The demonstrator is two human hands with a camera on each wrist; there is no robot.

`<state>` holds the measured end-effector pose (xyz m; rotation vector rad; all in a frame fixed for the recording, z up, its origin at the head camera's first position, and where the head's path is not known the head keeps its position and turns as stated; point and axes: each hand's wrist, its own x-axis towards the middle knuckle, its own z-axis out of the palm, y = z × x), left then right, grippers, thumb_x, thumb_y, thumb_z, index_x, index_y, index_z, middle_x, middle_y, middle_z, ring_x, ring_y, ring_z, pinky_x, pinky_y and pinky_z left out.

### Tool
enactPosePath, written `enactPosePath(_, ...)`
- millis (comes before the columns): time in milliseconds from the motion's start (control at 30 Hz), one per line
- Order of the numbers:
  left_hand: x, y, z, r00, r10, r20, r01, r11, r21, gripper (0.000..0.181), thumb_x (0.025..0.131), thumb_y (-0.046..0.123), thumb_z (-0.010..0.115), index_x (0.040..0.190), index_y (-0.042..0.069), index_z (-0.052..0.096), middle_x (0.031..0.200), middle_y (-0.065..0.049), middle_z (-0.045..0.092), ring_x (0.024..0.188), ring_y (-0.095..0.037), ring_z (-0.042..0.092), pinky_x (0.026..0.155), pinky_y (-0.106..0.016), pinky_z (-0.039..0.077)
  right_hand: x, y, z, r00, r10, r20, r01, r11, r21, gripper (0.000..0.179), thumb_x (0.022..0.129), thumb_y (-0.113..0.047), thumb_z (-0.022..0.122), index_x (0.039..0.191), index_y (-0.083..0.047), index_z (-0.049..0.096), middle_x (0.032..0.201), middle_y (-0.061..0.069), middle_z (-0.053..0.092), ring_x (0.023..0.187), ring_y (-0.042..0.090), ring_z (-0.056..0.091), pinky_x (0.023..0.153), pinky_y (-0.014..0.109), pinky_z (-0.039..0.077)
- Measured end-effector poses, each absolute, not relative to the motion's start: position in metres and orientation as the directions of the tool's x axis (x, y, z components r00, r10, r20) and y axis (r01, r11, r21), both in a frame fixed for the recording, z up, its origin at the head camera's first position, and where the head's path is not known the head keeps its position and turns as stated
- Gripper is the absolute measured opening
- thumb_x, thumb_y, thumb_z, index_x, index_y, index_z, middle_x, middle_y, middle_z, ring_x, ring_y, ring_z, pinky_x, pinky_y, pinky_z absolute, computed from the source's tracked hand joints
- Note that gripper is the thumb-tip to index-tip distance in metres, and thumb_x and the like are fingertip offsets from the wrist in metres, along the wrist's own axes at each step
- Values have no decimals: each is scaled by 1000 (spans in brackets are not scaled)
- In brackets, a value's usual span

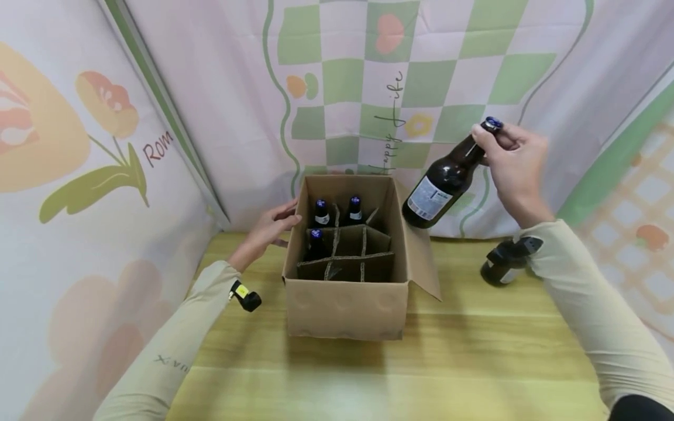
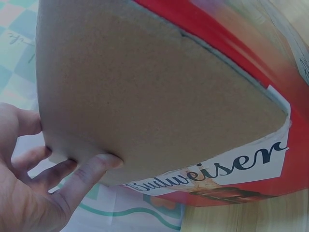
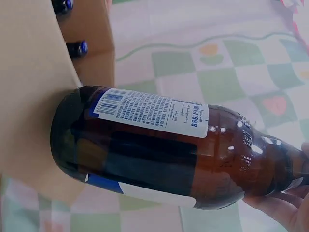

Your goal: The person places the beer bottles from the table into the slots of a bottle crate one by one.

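Printed curtain (image 1: 344,76), green-checked, behind; wood-grain surface (image 1: 337,374) below, bearing one cardboard box (image 1: 344,307), its top open. Contents: three blue-capped bottles, at back left (image 1: 322,220), back middle (image 1: 355,216) and middle left (image 1: 316,248), set among cardboard dividers (image 1: 363,272). Right hand (image 1: 518,164): pinches the neck of a brown bottle (image 1: 439,187) close under its cap; the bottle tilts, base low, by the box's right wall; contact cannot be told. Left hand (image 1: 268,231): fingers spread, touching the box's left side. Additional item: one dark bottle (image 1: 497,273) on the surface at right, partly hidden by the wrist camera (image 1: 528,245); whether upright or lying cannot be told. Hazards, as judged: base snagging on the right rim or the outward-hanging flap (image 1: 425,263), if lift falls short; smooth neck slipping, the grip being high and the weight hanging below; leaning divider at back right (image 1: 372,216) folding under a descending base; glass knocking glass, if the tilt swings left; dark bottle struck, should the right forearm drop; box skidding, if the left hand's touch proves too light.
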<state>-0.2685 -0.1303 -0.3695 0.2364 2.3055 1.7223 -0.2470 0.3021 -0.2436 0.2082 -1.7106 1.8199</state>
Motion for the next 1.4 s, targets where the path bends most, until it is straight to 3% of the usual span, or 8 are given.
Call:
enactPosePath(233, -269, -131, -371, -954, 283, -103, -18, 288, 957, 66, 107, 29, 59, 166, 26, 31, 169, -14, 33, 141, -41, 50, 84, -41, 66, -253, 281, -240, -737, 333, 588, -624, -1, -782, 21, 87, -8, 85, 101, 7, 79, 83, 7, 79, 70, 14, 74, 64, 20, 63)
enactPosePath(767, -270, -132, -365, -957, 279, -83, -3, 276, 961, 65, 106, 27, 59, 166, 26, 31, 169, -14, 34, 141, -41, 50, 87, -47, 65, -269, 242, -232, -701, 268, 661, -675, 50, -736, 22, 89, -10, 83, 103, 7, 79, 85, 4, 80, 71, 12, 73, 66, 18, 62)
enactPosePath(1033, -271, -133, -370, -950, 299, -87, -3, 271, 963, 66, 106, 25, 60, 166, 25, 31, 166, -19, 38, 140, -42, 51, 82, -41, 66, -270, 225, -246, -787, 209, 581, -603, -61, -795, 23, 92, -9, 81, 108, 6, 77, 94, 9, 80, 77, 18, 75, 71, 25, 65)
enactPosePath(1400, -269, -132, -373, -957, 277, -82, -9, 254, 967, 66, 106, 27, 61, 165, 25, 32, 168, -16, 35, 140, -42, 51, 82, -42, 66, -290, 193, -269, -862, 165, 480, -489, -18, -872, 32, 89, -13, 84, 113, 8, 76, 87, -2, 81, 74, 11, 76, 69, 21, 64)
